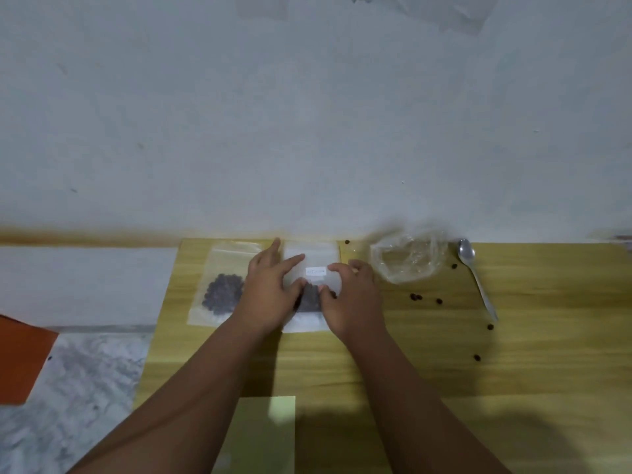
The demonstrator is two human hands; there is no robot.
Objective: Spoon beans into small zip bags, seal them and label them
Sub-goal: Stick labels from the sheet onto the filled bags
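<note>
Wooden table (444, 371); flat, white-labelled bean bag (318, 254)

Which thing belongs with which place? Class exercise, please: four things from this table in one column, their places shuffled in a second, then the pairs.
1 spoon
2 labelled zip bag
3 unlabelled zip bag
4 crumpled clear bag

A left of the left hand
B farthest right
C under the left hand and right hand
D between the labelled zip bag and the spoon

Pairs: 1-B, 2-C, 3-A, 4-D
</note>
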